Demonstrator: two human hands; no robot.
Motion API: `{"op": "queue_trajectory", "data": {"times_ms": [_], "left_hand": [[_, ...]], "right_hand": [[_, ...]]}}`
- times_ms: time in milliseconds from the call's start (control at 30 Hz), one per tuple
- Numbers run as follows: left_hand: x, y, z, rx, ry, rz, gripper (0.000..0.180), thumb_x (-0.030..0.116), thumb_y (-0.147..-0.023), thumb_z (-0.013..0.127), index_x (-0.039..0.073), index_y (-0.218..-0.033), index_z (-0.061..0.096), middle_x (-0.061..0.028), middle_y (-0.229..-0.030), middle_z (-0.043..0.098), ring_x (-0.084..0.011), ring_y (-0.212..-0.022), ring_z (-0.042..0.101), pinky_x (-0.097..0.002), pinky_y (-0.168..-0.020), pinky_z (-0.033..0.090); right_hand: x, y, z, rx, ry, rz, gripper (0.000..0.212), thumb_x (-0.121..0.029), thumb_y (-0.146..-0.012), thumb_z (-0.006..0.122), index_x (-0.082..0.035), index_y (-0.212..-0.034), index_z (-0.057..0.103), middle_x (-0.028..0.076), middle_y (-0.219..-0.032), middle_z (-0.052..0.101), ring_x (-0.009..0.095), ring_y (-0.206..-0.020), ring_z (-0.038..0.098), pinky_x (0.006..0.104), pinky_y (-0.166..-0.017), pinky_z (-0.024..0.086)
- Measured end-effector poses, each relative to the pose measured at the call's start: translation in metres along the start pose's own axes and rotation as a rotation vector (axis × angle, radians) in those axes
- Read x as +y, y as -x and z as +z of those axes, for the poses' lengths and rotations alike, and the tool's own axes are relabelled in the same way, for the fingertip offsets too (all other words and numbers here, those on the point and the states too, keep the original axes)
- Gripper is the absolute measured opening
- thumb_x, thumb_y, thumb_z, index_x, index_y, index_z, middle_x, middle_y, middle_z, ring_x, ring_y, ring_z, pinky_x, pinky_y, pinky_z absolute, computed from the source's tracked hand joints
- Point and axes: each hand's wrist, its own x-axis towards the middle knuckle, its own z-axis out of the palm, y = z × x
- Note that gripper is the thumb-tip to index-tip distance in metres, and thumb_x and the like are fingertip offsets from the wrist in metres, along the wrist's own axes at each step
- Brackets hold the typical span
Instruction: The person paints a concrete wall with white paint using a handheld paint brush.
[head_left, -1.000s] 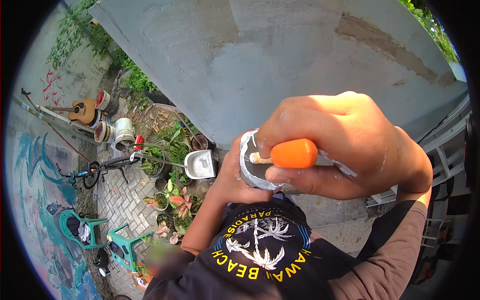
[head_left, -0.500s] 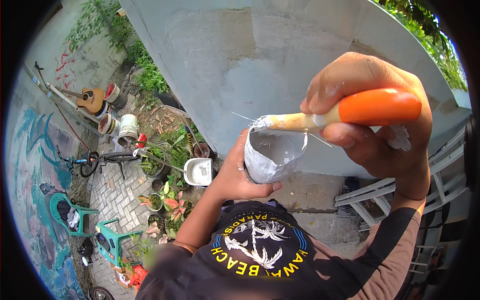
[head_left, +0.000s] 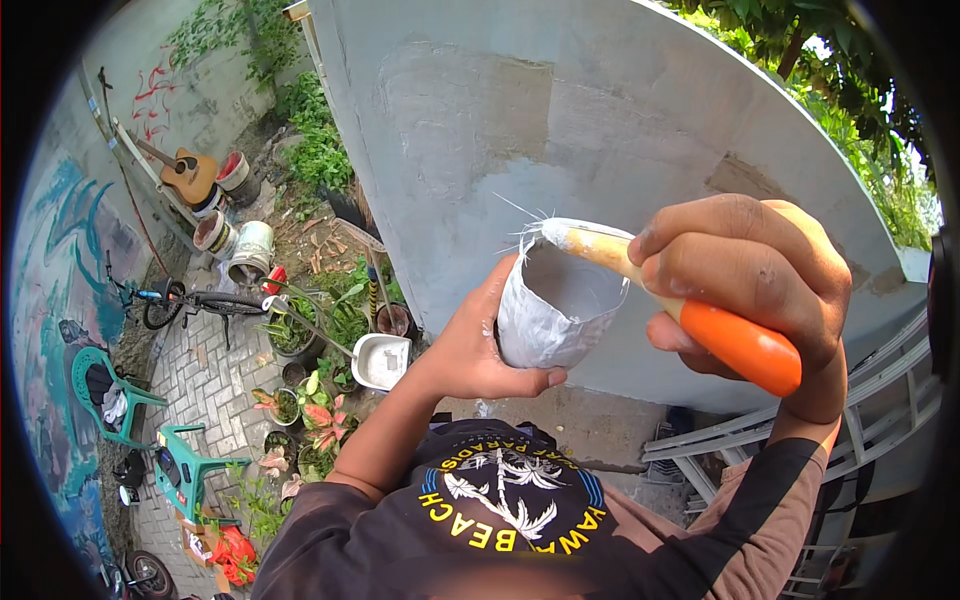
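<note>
My left hand (head_left: 478,335) is wrapped round a paint-smeared cup (head_left: 552,338), tilted so that its greyish inside shows. In my right hand (head_left: 765,255) is a paintbrush (head_left: 740,347) with an orange handle end and a pale, worn neck. Its bristle end, coated in white paint with a few stray bristles sticking out, lies at the cup's far left rim. Whether the bristles touch the rim or sit just above it, I cannot tell. White specks dot the fingers of my left hand. Beyond both hands rises a patchy grey-white wall (head_left: 430,140).
Ladders (head_left: 870,400) lean at the right. On the left are potted plants (head_left: 325,425), a white dustpan (head_left: 381,361), buckets (head_left: 250,250), a guitar (head_left: 190,178), a bicycle (head_left: 225,302), a green chair (head_left: 95,390) and a green stool (head_left: 185,470) on paving.
My right hand has come lower, and the brush has swung from nearly level to slanting, its orange end down. The cup stays in my left hand. The whole view has shifted a little.
</note>
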Motion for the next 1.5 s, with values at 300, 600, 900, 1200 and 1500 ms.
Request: {"op": "queue_trajectory", "data": {"times_ms": [300,600,900,1200,1500], "left_hand": [[-0.007,-0.005,-0.024,0.053,-0.135,0.074,0.106,0.022,-0.063,0.092,-0.002,-0.153,0.039,-0.0160,-0.137,0.061,-0.0260,-0.126,0.060,-0.0379,-0.108,0.046],[-0.006,-0.006,-0.047,0.038,-0.266,0.243,0.105,0.021,-0.063,0.093,-0.002,-0.151,0.041,-0.0182,-0.135,0.064,-0.0304,-0.123,0.067,-0.0378,-0.106,0.050],[-0.023,-0.005,-0.091,0.128,-0.317,0.269,0.107,0.022,-0.064,0.094,-0.001,-0.153,0.040,-0.0183,-0.133,0.065,-0.0314,-0.121,0.068,-0.0387,-0.105,0.050],[-0.032,0.009,-0.158,0.181,-0.315,0.238,0.137,0.017,-0.063,0.096,0.003,-0.165,0.004,-0.0247,-0.144,0.056,-0.0360,-0.129,0.062,-0.0449,-0.112,0.046],[-0.051,0.047,-0.228,0.302,-0.333,0.248,0.147,0.017,-0.057,0.099,0.006,-0.163,-0.002,-0.0266,-0.147,0.052,-0.0372,-0.135,0.057,-0.0473,-0.115,0.042]], "right_hand": [[0.000,-0.007,0.019,0.094,-0.149,-0.135,0.027,-0.019,-0.086,0.083,-0.002,-0.097,0.066,0.018,-0.093,0.071,0.023,-0.064,0.069,0.0322,-0.057,0.058],[-0.014,0.027,0.033,0.015,0.026,-0.269,0.013,-0.019,-0.091,0.074,-0.014,-0.100,0.067,0.003,-0.103,0.064,0.022,-0.079,0.068,0.0313,-0.064,0.066],[0.013,0.010,0.091,0.451,-0.343,-0.570,0.035,-0.027,-0.100,0.054,-0.002,-0.080,0.066,0.015,-0.079,0.062,0.030,-0.062,0.062,0.0348,-0.047,0.058],[0.028,0.018,0.102,0.644,-0.228,0.144,0.045,-0.058,-0.102,0.060,-0.022,-0.129,0.059,0.002,-0.121,0.065,0.019,-0.085,0.056,0.0273,-0.070,0.047],[0.080,-0.038,0.169,0.678,-0.102,0.309,0.056,-0.057,-0.103,0.058,-0.011,-0.133,0.053,0.024,-0.116,0.068,0.034,-0.093,0.070,0.0405,-0.072,0.064]]}}
